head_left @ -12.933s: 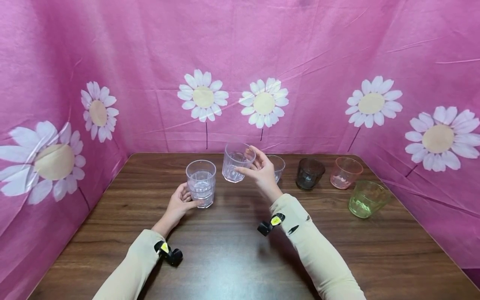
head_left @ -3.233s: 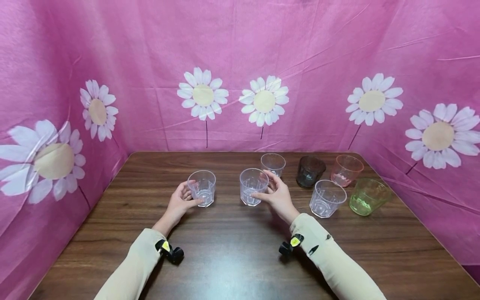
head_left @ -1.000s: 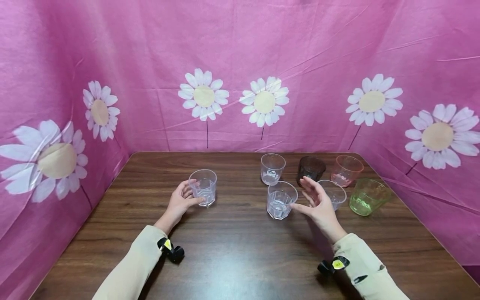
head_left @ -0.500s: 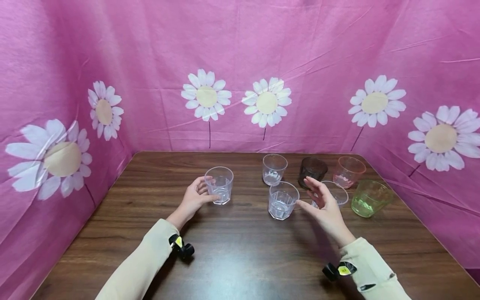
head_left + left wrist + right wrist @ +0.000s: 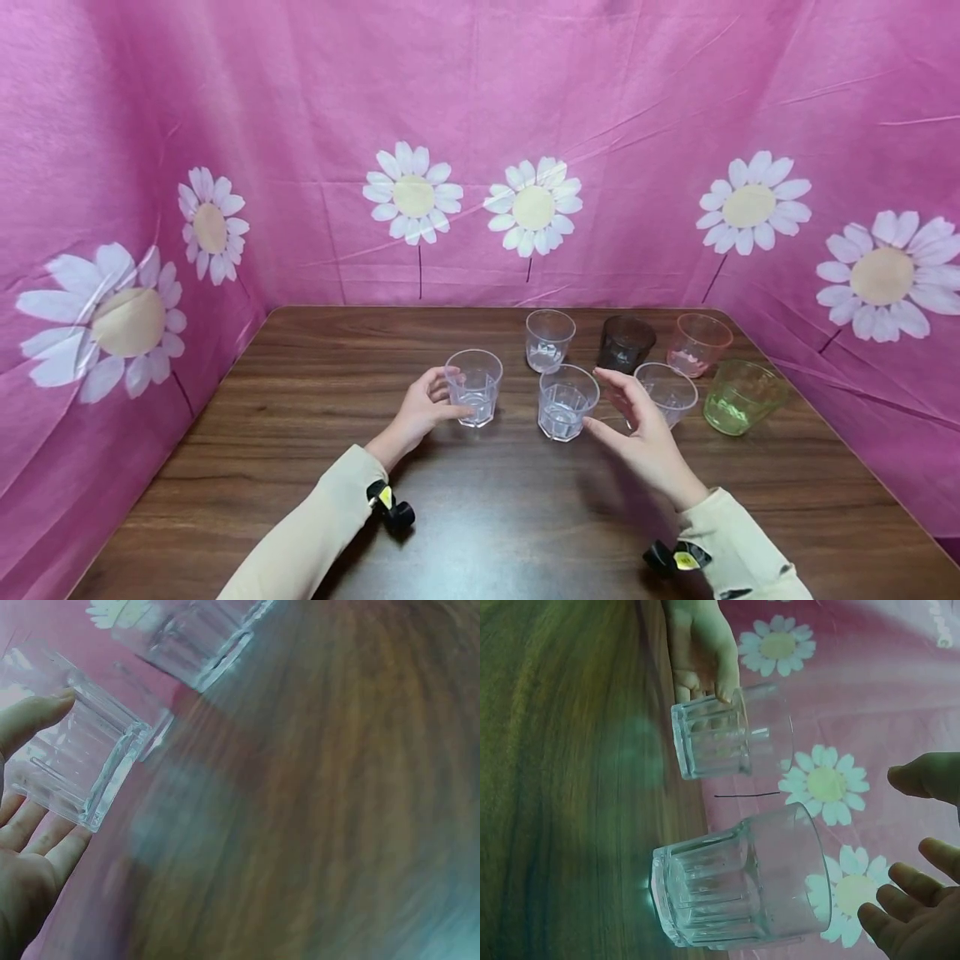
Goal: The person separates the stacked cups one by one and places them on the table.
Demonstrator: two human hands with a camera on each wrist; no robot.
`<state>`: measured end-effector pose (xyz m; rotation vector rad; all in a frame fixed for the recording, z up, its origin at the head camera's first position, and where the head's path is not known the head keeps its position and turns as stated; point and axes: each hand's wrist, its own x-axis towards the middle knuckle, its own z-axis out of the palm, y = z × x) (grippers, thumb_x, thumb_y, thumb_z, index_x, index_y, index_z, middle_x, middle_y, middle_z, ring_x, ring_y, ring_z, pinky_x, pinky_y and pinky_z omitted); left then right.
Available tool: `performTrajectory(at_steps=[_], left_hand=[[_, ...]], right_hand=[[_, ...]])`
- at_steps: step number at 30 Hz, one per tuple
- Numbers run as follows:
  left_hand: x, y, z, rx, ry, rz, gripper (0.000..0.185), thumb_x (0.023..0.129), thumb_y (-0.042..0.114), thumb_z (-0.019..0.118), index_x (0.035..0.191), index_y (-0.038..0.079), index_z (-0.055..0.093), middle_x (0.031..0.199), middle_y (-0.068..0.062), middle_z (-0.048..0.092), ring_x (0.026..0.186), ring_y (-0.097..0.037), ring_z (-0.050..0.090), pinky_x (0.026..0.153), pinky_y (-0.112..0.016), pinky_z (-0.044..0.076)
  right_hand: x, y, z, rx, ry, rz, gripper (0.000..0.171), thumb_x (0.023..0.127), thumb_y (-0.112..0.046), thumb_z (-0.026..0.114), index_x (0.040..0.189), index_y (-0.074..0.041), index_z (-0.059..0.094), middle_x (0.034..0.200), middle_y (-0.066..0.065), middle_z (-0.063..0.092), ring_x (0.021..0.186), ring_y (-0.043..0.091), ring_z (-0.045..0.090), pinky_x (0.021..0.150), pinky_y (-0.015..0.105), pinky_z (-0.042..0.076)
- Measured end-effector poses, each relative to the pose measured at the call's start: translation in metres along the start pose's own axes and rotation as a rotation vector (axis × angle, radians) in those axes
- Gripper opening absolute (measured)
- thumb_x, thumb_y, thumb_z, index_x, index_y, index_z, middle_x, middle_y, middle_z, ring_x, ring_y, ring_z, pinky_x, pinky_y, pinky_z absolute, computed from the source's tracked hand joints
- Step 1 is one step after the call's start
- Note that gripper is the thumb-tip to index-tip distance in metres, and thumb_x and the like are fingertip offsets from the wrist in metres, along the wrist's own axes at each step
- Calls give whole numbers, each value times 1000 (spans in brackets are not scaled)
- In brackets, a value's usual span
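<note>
The left hand (image 5: 422,410) grips a clear, faceted plastic tumbler (image 5: 474,399), which stands upright on the dark wood-grain table (image 5: 480,517). The thumb lies on the near side of the tumbler wall and the fingers curl round its left and far side. In the left wrist view, the fingers (image 5: 30,720) lie against the ribbed wall of this tumbler (image 5: 75,765) near its base.

The right hand (image 5: 645,433) holds nothing. Its fingers are spread and only slightly bent, palm turned left. The hand stands just to the right of a second clear faceted tumbler (image 5: 566,402) and is apart from it, the thumb tip close to the wall. The right wrist view confirms a gap between the open fingers (image 5: 900,915) and this tumbler (image 5: 739,885), with the gripped tumbler (image 5: 731,742) and the left hand (image 5: 701,649) beyond it.

The two tumblers stand near each other, not touching, between the two hands.

Just behind the right hand stands a third clear tumbler (image 5: 665,393), partly hidden by the fingers. Further right of that hand stands a green translucent cup (image 5: 742,397). Beyond the right hand, a row follows the far table edge: a small clear tumbler (image 5: 549,340), a dark smoke-coloured cup (image 5: 626,343) and a pink translucent cup (image 5: 698,344).

A pink cloth printed with white daisies (image 5: 480,150) encloses the table on three sides.
</note>
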<state>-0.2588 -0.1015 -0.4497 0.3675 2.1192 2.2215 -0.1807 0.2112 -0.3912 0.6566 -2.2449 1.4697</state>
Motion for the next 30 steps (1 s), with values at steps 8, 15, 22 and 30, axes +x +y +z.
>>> performTrajectory(at_steps=[8,15,22,30], left_hand=[[-5,-7,11,5,-48,-14,65,70,-15,79,129,-10,50,129,-28,59,113,-36,61,95,-33,51],[-5,-8,13,-8,-85,-8,68,70,-15,79,131,-10,47,131,-30,56,116,-39,59,101,-40,48],[-7,-5,12,-23,-113,-9,71,71,-18,76,134,-11,44,136,-32,50,124,-44,52,105,-43,45],[-19,4,-1,232,-143,51,86,68,-13,82,141,-13,37,137,-34,49,130,-49,44,109,-53,36]], right_hand=[[-4,1,3,-89,-58,-99,61,75,13,77,131,6,54,131,22,54,125,0,46,105,15,37],[-4,1,-1,-233,-115,-114,61,76,1,82,131,0,57,135,14,56,131,16,46,107,12,30],[-1,-2,-2,-359,-201,-94,63,81,-11,81,137,-6,54,144,17,50,134,41,43,112,45,33],[0,-1,-2,-456,-274,-104,66,85,-21,80,142,-5,50,150,15,43,144,40,26,108,67,28]])
